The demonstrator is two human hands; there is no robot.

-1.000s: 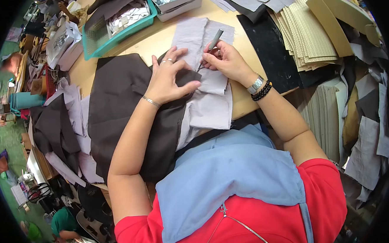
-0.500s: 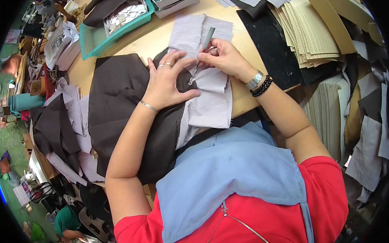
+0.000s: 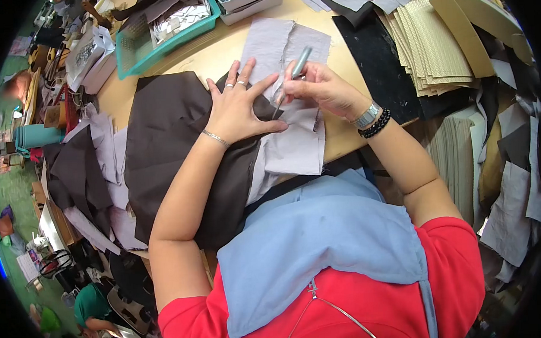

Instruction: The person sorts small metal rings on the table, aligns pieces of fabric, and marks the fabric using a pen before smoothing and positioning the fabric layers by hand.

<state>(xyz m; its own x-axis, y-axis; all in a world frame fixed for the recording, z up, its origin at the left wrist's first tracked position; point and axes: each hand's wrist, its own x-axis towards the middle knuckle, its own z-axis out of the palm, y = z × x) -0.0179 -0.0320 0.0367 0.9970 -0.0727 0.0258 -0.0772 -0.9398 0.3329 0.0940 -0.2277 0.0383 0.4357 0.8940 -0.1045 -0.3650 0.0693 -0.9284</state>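
My left hand (image 3: pixel 236 112) lies with fingers spread over dark brown fabric (image 3: pixel 166 134), pressing near its right edge. In my right hand (image 3: pixel 330 92) is a grey-green pen (image 3: pixel 302 61), gripped between thumb and fingers. The pen's thin lower end points down at the corner of the dark fabric, between the left thumb and forefinger; whether it touches is hard to tell. Pale lilac fabric (image 3: pixel 291 150) lies under that corner, its lower part creased and its upper part stretching away behind my hands.
A teal basket (image 3: pixel 134 67) of small white pieces stands on the wooden table (image 3: pixel 232 47) at the back. Stacked cream textured sheets (image 3: pixel 419 51) lie on the right, beside a black sheet (image 3: pixel 377 61). Fabric pieces (image 3: pixel 81 177) hang at left. A person in green (image 3: pixel 94 306) is lower left.
My right hand has shifted slightly right and down, with the pen tilting more to the right. The left hand has moved a little right and up, its fingers spread wider.
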